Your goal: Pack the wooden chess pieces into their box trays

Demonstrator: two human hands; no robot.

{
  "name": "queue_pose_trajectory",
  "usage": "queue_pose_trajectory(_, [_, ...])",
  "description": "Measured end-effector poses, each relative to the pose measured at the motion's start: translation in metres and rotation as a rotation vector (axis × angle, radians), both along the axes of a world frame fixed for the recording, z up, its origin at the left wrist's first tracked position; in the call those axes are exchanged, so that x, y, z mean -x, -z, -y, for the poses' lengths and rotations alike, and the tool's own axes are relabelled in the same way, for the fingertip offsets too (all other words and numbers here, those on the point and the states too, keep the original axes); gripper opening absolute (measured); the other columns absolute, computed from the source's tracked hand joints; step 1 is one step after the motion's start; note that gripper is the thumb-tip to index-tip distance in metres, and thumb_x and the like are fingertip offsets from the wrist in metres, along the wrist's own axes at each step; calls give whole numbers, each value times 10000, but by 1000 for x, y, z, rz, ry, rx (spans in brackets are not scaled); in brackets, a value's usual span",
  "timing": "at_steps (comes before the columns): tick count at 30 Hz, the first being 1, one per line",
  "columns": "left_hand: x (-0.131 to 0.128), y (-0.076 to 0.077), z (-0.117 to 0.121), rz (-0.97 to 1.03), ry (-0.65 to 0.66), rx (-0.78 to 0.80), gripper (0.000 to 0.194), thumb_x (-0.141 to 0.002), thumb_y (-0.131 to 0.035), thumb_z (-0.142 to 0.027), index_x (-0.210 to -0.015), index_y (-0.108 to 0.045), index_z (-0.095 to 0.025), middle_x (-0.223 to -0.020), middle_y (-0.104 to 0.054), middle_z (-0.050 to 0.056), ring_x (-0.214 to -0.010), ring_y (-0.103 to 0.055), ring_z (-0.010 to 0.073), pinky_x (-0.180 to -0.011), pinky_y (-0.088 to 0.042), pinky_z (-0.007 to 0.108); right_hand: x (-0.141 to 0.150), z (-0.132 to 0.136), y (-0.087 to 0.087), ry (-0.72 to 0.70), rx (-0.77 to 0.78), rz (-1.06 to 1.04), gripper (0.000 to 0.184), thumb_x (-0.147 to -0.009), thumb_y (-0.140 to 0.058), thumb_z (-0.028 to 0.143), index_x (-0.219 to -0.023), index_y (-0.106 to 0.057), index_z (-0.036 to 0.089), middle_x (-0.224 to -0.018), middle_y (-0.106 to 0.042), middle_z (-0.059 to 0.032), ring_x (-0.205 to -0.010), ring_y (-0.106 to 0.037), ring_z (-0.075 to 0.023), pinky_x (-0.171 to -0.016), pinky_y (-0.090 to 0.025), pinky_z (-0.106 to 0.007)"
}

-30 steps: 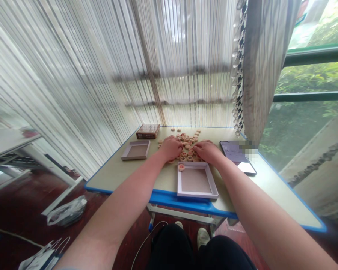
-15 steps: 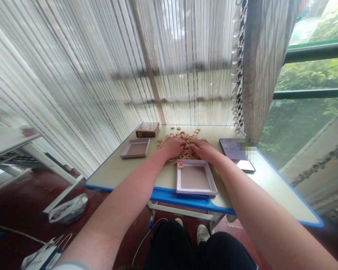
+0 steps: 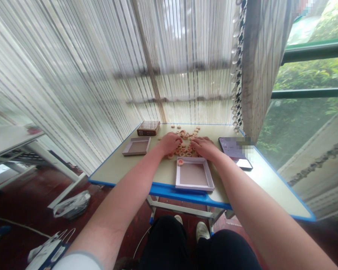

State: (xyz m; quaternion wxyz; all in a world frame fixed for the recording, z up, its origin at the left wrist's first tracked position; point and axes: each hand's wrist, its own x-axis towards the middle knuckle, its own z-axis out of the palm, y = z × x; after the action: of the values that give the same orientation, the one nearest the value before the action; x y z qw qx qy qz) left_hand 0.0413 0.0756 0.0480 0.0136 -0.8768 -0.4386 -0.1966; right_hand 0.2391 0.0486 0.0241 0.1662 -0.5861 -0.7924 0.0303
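Observation:
Several round wooden chess pieces [image 3: 186, 135] lie scattered and heaped on the pale table top [image 3: 121, 168]. My left hand [image 3: 170, 143] rests on the left of the heap, fingers curled over pieces. My right hand [image 3: 202, 146] lies on the right of the heap, fingers bent down onto the pieces. One piece with a red mark [image 3: 180, 162] lies apart, just beside the far left corner of an open white box tray [image 3: 194, 184] near the table's front edge.
A second open box tray [image 3: 137, 146] sits at the left, a brown wooden box [image 3: 148, 128] behind it. A phone [image 3: 236, 154] lies at the right. Striped curtains hang behind the table. Bags lie on the dark floor at the left.
My hands have drawn closer together over the heap of pieces. The camera has shifted slightly, so the table sits a little higher in view.

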Motion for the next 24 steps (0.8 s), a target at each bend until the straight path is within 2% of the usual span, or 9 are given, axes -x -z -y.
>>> queue_pose_trajectory(2, [6,-5,2,16,-19,81,325,-794,-388,-210,-801,-712,-175,-847,-688,39,-828,-593,152,-795,-446,263,-2,2,-4,58,-20,22,455,-913,-274,419,-1114,-645,249,-1236,-582,-56,-1122,-464,-283,-926,-368,-406])
queue_pose_trajectory(5, [12,-12,11,-1,-16,289,309,-782,-425,-288,-765,-704,-158,-686,-655,17,-657,-571,135,-617,-434,237,-5,2,-7,108,-45,44,413,-891,-321,372,-1027,-686,234,-1174,-612,-76,-1077,-479,-272,-893,-382,-384])
queue_pose_trajectory(9, [16,-23,28,-20,93,551,264,-712,-541,-335,-867,-701,-193,-704,-653,-17,-614,-561,108,-541,-405,200,-9,1,-6,179,-68,38,335,-839,-406,317,-965,-701,221,-1079,-653,-82,-1010,-521,-245,-884,-390,-349])
queue_pose_trajectory(12, [19,-30,36,-21,84,635,258,-696,-551,-299,-888,-699,-208,-690,-656,-19,-575,-550,96,-516,-398,193,-11,2,-5,219,-87,33,281,-794,-456,272,-902,-711,225,-1004,-683,-76,-966,-541,-250,-852,-407,-344])
queue_pose_trajectory(15, [22,-33,37,-35,60,725,250,-691,-573,-319,-871,-703,-205,-687,-672,-9,-548,-543,95,-504,-398,199,-11,3,-4,256,-115,8,276,-785,-469,297,-907,-706,224,-987,-690,-76,-967,-536,-273,-805,-424,-353])
queue_pose_trajectory(19, [21,-28,34,-45,40,770,237,-681,-597,-360,-811,-709,-196,-673,-680,4,-520,-531,100,-473,-377,212,-10,2,-3,275,-102,-28,310,-781,-474,334,-972,-694,230,-1027,-680,-72,-977,-533,-271,-789,-427,-350])
queue_pose_trajectory(24, [17,-21,33,-13,95,766,176,-695,-563,-293,-696,-685,-166,-598,-649,1,-438,-478,77,-446,-364,209,-11,-2,0,241,-93,-21,326,-792,-429,280,-946,-713,239,-1069,-672,-61,-990,-546,-243,-865,-404,-351])
